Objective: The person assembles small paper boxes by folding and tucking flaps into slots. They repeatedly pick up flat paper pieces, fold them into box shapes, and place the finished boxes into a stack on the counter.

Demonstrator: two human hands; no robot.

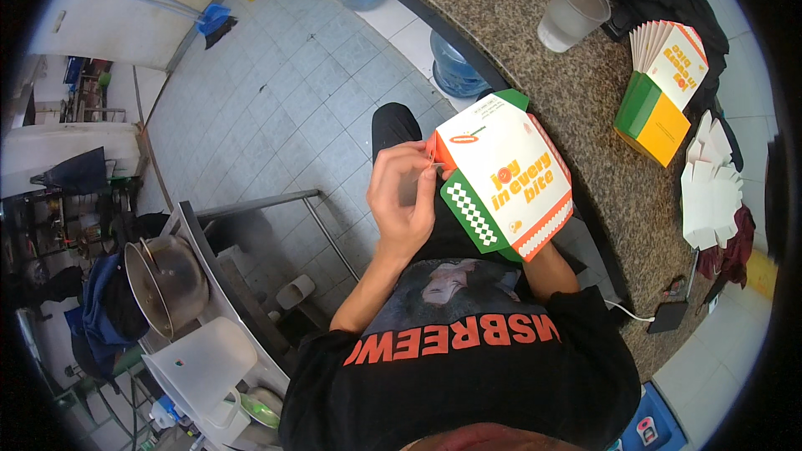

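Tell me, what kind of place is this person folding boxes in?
Probably the back of a small food shop or kitchen. The left hand folds a printed takeaway box by a speckled stone counter, flat unfolded boxes wait nearby, and big metal pots sit on a rack.

Between the plastic cup and the folded green-and-yellow box, the granite counter lay bare along its curved front edge. Toward its right edge, fanned white box blanks and a dark phone blocked passage.
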